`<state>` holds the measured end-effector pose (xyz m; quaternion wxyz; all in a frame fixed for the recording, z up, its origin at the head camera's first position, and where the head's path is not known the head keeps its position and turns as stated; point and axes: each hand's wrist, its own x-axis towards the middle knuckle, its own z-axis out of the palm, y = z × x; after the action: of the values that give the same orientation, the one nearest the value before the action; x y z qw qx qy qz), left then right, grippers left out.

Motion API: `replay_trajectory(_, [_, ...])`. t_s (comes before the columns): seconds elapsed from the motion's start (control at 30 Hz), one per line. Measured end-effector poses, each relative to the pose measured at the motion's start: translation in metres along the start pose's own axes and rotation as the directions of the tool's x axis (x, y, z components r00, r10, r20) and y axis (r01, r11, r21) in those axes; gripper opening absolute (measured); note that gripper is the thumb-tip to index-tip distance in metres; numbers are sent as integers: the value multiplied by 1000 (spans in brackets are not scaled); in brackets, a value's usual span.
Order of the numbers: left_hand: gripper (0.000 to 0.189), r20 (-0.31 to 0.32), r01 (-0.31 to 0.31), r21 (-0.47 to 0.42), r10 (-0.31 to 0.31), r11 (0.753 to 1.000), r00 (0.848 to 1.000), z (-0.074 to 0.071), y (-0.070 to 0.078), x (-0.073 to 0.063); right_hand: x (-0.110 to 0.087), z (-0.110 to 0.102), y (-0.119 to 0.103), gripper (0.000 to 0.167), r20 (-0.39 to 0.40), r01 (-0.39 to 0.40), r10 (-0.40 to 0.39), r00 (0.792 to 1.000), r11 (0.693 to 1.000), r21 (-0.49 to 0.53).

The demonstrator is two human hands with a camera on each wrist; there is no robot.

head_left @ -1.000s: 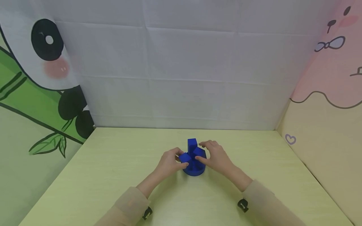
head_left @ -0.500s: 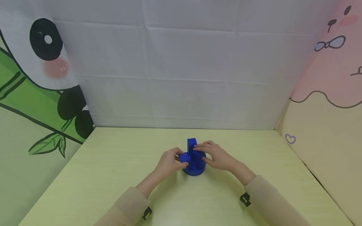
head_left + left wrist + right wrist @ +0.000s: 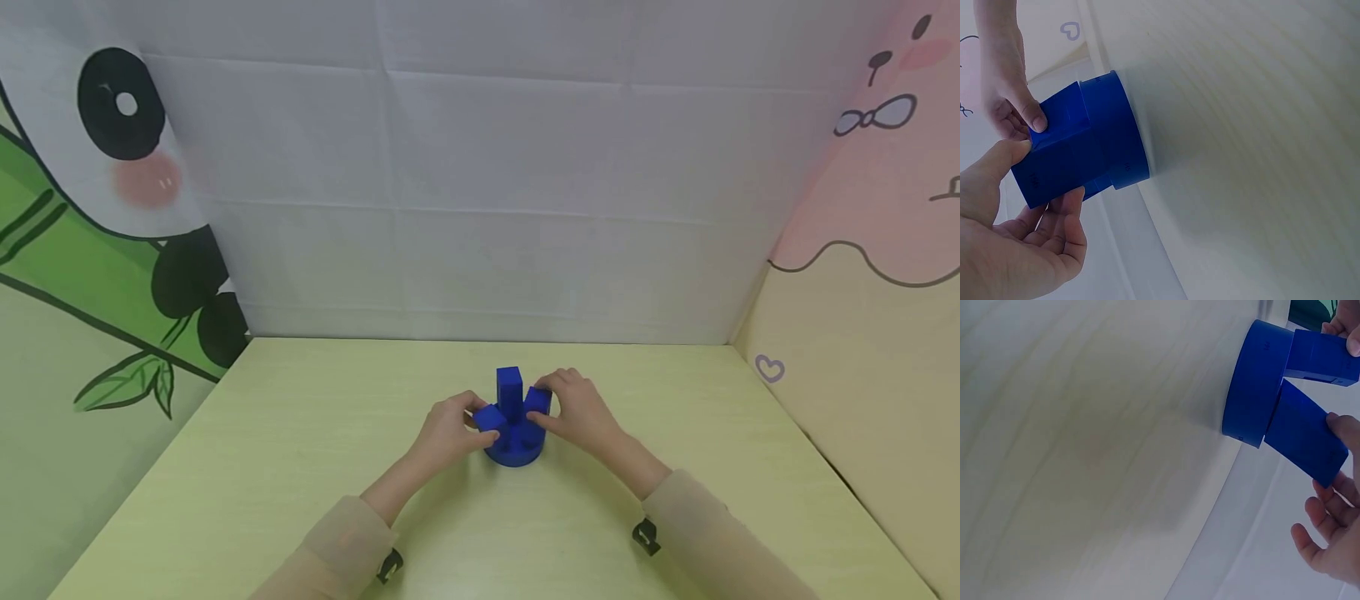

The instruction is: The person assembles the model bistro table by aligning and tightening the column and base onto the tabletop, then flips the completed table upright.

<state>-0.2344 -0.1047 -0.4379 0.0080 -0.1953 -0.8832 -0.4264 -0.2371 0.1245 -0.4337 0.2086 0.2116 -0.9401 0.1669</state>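
Note:
A round blue base [image 3: 514,457] stands on the table with blue blocks rising from it. My left hand [image 3: 444,435] pinches the left blue block [image 3: 490,418] between thumb and fingers; in the left wrist view this block [image 3: 1063,165] reaches into the base. With thumb and fingertips, my right hand [image 3: 583,412] grips the right blue block [image 3: 538,400]. In the right wrist view that block [image 3: 1307,432] leans outward, its lower end at the base's rim. Between the hands, a taller-looking blue block [image 3: 509,392] stands upright at the back, touched by neither.
The pale wooden table [image 3: 300,450] extends around the base on every side. A white cloth wall [image 3: 487,208] rises behind it. Printed panels with cartoon drawings flank the table at left and right. Each sleeve carries a small black device [image 3: 646,537] near the wrist.
The right block was leaning inward; my right fingers passed over its top, and it now leans outward to the right in their grip. My left hand has stayed on its block.

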Motion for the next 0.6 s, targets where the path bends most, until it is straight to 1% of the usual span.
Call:
replay_trajectory(0.07, [35,2,-2,0,2,1000,1000,0,0,0,-1,1,-2,45,-5,-64,64,998,998,6])
replay_trajectory(0.17, [35,7,3,-4,-3,1000,1000,1,0,0,-2,3,-3,46,0,-139,139,990,990,38])
replay_trajectory(0.23, [35,6,3,-4,-3,1000,1000,1,0,0,-3,3,-3,49,13,-165,164,986,985,50])
replay_trajectory(0.3, [35,6,0,-3,0,1000,1000,1,0,0,-4,1,-1,53,33,-156,154,987,986,65])
replay_trajectory(0.37, [35,4,-3,-4,3,1000,1000,1,0,0,-5,-3,3,56,58,-110,105,993,989,94])
replay_trajectory(0.47, [35,1,-7,-6,7,1000,1000,1,0,1,-6,-11,11,54,92,10,-26,995,986,166])
replay_trajectory(0.53, [34,-1,-11,-6,11,1000,1000,2,-1,1,-6,-15,17,50,111,100,-123,986,976,194])
replay_trajectory(0.6, [34,-3,-13,-4,13,1000,1000,2,0,1,-5,-17,22,47,130,175,-202,971,965,196])
